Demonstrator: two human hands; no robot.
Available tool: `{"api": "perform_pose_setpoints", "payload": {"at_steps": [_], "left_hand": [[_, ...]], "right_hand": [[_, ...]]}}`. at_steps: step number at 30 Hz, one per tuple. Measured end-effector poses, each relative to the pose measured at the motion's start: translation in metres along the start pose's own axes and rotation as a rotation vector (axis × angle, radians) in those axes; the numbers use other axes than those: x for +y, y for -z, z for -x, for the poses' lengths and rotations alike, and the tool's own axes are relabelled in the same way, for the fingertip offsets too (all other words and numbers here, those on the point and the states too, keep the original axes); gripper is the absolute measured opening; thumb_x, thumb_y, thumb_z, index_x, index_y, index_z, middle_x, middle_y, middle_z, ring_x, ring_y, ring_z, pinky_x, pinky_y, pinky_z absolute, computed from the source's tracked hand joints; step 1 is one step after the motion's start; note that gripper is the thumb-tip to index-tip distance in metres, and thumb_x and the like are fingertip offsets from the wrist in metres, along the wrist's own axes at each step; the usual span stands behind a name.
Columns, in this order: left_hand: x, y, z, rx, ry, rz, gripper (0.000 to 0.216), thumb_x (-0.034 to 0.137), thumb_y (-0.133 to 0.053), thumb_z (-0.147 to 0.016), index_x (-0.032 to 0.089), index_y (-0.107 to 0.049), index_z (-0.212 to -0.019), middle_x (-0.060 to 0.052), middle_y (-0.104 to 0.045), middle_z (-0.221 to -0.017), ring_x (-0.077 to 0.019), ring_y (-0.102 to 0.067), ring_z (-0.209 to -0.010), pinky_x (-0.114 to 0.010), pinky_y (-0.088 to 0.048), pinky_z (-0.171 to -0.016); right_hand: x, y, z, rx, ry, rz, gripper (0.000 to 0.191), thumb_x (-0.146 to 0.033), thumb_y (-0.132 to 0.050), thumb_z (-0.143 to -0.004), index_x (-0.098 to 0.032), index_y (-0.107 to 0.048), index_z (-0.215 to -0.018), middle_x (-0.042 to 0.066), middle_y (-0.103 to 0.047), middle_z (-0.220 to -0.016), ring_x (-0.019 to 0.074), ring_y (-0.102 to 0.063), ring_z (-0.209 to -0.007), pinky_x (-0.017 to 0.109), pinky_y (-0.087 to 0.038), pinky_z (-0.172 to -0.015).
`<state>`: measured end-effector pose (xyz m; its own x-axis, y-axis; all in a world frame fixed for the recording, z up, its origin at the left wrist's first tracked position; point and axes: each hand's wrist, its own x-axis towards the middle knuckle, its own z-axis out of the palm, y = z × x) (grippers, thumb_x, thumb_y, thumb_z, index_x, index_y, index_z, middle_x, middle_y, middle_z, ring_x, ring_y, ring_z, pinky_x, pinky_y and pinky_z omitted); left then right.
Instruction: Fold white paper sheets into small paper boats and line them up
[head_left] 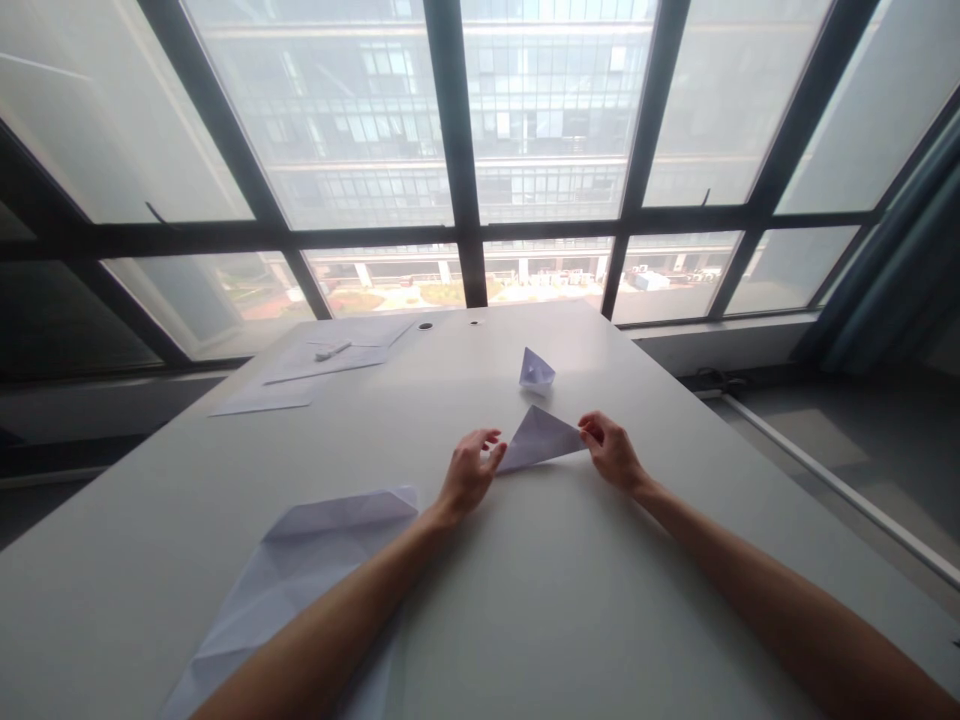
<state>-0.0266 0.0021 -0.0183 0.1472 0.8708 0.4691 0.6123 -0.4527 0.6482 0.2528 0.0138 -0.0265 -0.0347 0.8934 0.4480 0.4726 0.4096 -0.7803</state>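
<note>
A white paper folded into a triangle (pixel 541 438) stands on the white table in front of me, its peak pointing away. At its right corner, my right hand (pixel 611 450) is closed, with thumb and fingertips pinching the paper. My left hand (pixel 471 468) is at the left corner, with its thumb and curled fingers apart; the thumb is next to the paper edge, and whether it touches is unclear. Just beyond the triangle sits a small folded paper boat (pixel 537 372) with a pointed middle.
A large creased paper sheet (pixel 322 545) lies partly under my left forearm. Several flat sheets (pixel 285 390) are at the far left, with a white pen-like object (pixel 332 352) on them. A round cable hole (pixel 425 326) is near the table's far edge, before the windows.
</note>
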Motion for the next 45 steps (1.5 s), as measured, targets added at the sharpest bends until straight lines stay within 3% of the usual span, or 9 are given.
{"api": "perform_pose_setpoints", "payload": {"at_steps": [6,12,19,28,30,33,36,45], "left_hand": [[0.001,0.001,0.003,0.111,-0.076,-0.069,0.024,0.03,-0.068,-0.089,0.023,-0.064,-0.111,-0.008,-0.06,-0.111,-0.0274,-0.06,-0.108,-0.046,-0.048,-0.097],[-0.004,0.0,0.0,0.046,0.052,0.174,0.03,0.026,-0.067,-0.086,0.023,-0.061,-0.116,-0.006,-0.059,-0.11,-0.0177,-0.066,-0.081,-0.034,-0.058,-0.074],[-0.008,0.002,-0.003,0.069,0.119,0.366,0.02,0.033,-0.072,-0.083,0.016,-0.068,-0.092,-0.012,-0.053,-0.128,-0.0086,-0.063,-0.065,-0.032,-0.061,-0.07],[-0.008,0.009,-0.006,-0.03,0.245,0.474,0.04,0.048,-0.076,-0.079,0.011,-0.074,-0.095,-0.018,-0.049,-0.141,-0.0162,-0.072,-0.081,-0.035,-0.061,-0.081],[-0.007,0.01,-0.007,-0.046,0.232,0.447,0.038,0.048,-0.074,-0.079,0.011,-0.075,-0.09,-0.017,-0.055,-0.136,-0.0169,-0.071,-0.082,-0.033,-0.06,-0.08],[-0.003,0.011,-0.008,-0.079,0.215,0.358,0.033,0.045,-0.066,-0.085,0.013,-0.074,-0.086,-0.012,-0.069,-0.107,-0.0194,-0.068,-0.081,-0.032,-0.055,-0.076],[0.003,0.013,-0.009,-0.153,0.227,0.297,0.032,0.042,-0.055,-0.088,0.015,-0.072,-0.085,-0.006,-0.07,-0.083,-0.0203,-0.064,-0.077,-0.031,-0.051,-0.072],[0.014,0.014,-0.011,-0.27,0.109,0.199,0.028,0.03,-0.051,-0.079,0.019,-0.065,-0.057,-0.007,-0.066,-0.091,-0.0227,-0.062,-0.088,-0.034,-0.048,-0.086]], "right_hand": [[-0.001,0.0,-0.002,0.103,0.006,-0.058,0.012,-0.031,-0.057,-0.087,-0.02,-0.059,-0.092,0.003,-0.065,-0.076,0.02,-0.062,-0.069,0.031,-0.048,-0.066],[-0.006,0.0,-0.003,0.129,0.029,-0.12,0.013,-0.032,-0.059,-0.087,-0.02,-0.059,-0.09,0.004,-0.065,-0.079,0.021,-0.062,-0.072,0.033,-0.05,-0.069],[-0.007,-0.002,-0.003,0.143,0.015,-0.151,0.017,-0.035,-0.06,-0.086,-0.019,-0.059,-0.089,0.005,-0.064,-0.078,0.0207,-0.061,-0.072,0.033,-0.05,-0.069],[-0.009,-0.002,-0.005,0.187,-0.003,-0.141,0.021,-0.041,-0.06,-0.086,-0.02,-0.057,-0.085,0.004,-0.062,-0.077,0.0203,-0.058,-0.073,0.033,-0.05,-0.069],[-0.009,-0.001,-0.006,0.189,-0.001,-0.143,0.02,-0.039,-0.06,-0.085,-0.019,-0.057,-0.085,0.004,-0.062,-0.076,0.02,-0.058,-0.073,0.032,-0.05,-0.069],[-0.009,-0.001,-0.005,0.182,0.003,-0.14,0.018,-0.037,-0.06,-0.085,-0.019,-0.058,-0.083,0.004,-0.062,-0.075,0.0191,-0.057,-0.069,0.031,-0.048,-0.066],[-0.009,-0.001,-0.004,0.156,-0.032,-0.156,0.018,-0.037,-0.06,-0.085,-0.019,-0.058,-0.084,0.002,-0.06,-0.07,0.0182,-0.055,-0.064,0.03,-0.045,-0.06],[-0.003,-0.001,-0.004,0.103,-0.11,-0.168,0.017,-0.033,-0.057,-0.08,-0.02,-0.055,-0.09,-0.001,-0.06,-0.066,0.0153,-0.052,-0.056,0.025,-0.038,-0.052]]}}
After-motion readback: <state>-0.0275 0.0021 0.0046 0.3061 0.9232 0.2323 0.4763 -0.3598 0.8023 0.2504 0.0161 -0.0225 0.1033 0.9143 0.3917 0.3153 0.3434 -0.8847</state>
